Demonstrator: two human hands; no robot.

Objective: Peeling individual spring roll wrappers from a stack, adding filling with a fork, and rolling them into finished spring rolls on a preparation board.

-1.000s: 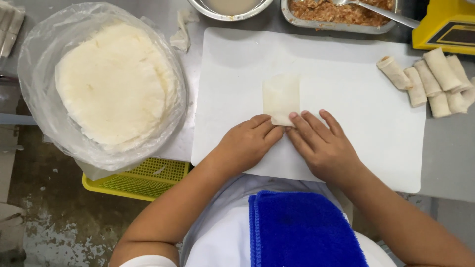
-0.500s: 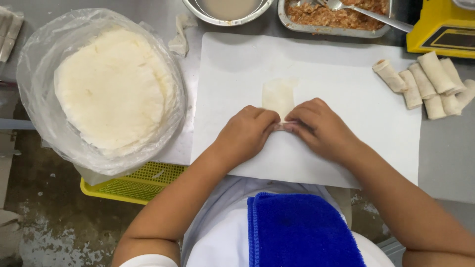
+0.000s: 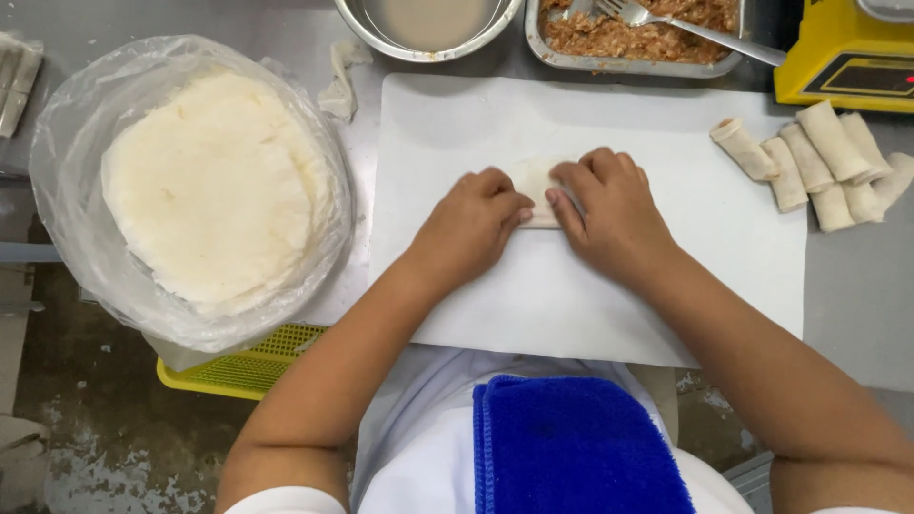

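Both hands, left (image 3: 473, 221) and right (image 3: 609, 209), curl palm-down, grip closed on the wrapper roll (image 3: 535, 187)

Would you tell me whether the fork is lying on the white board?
No, the fork rests in the metal tray of filling, beyond the white board.

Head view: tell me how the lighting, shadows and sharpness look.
Head view: light is even and soft, with faint shadows under the left hand and right hand; mild sheen on the plastic bag and metal bowl; the white board is bright but not blown out; focus is sharp throughout.
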